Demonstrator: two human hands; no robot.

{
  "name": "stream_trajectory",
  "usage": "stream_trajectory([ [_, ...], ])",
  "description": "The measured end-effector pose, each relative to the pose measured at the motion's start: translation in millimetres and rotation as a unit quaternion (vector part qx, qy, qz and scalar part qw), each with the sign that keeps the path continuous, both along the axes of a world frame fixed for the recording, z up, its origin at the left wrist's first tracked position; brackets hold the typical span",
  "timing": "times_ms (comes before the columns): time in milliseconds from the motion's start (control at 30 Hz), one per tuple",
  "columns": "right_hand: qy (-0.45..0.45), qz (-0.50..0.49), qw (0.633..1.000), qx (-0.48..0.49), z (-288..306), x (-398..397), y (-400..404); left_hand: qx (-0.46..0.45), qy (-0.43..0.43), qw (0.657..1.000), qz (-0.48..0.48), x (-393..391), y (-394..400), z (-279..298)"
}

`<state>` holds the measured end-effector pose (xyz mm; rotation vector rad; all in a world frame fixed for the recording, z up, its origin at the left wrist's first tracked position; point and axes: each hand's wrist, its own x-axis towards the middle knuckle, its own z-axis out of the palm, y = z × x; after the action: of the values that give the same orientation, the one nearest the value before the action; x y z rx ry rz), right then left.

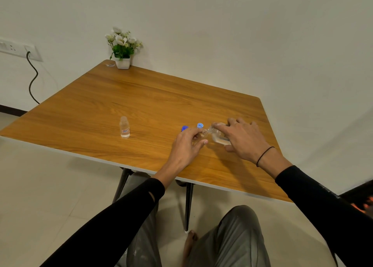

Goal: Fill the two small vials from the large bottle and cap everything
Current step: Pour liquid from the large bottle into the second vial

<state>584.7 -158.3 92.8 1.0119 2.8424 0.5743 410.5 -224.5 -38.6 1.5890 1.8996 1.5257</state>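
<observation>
My right hand point(243, 138) grips the clear large bottle point(217, 136), tilted so its neck points left and down. The bottle's mouth meets a small vial point(204, 134) that my left hand point(186, 145) pinches between thumb and fingers on the table. Most of that vial is hidden by my fingers. A little liquid lies in the tilted bottle's lower side. A second small vial point(124, 127) with a clear cap and a label stands upright at the left, apart from both hands. A light blue cap point(200, 125) and a darker blue cap point(184, 128) lie just behind my left hand.
The wooden table point(141, 97) has its near edge just in front of my wrists. A white pot of flowers point(122, 48) stands at the far corner. A wall socket with a black cable point(32, 74) is at the left. My knees are below the table edge.
</observation>
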Motion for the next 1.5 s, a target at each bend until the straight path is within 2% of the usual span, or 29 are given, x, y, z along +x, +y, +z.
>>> stream_trajectory([
  [1500, -0.019, 0.006, 1.000, 0.014, 3.9, -4.4, 0.2, -0.007, -0.006, 1.000, 0.009, -0.4, -1.1, 0.7],
])
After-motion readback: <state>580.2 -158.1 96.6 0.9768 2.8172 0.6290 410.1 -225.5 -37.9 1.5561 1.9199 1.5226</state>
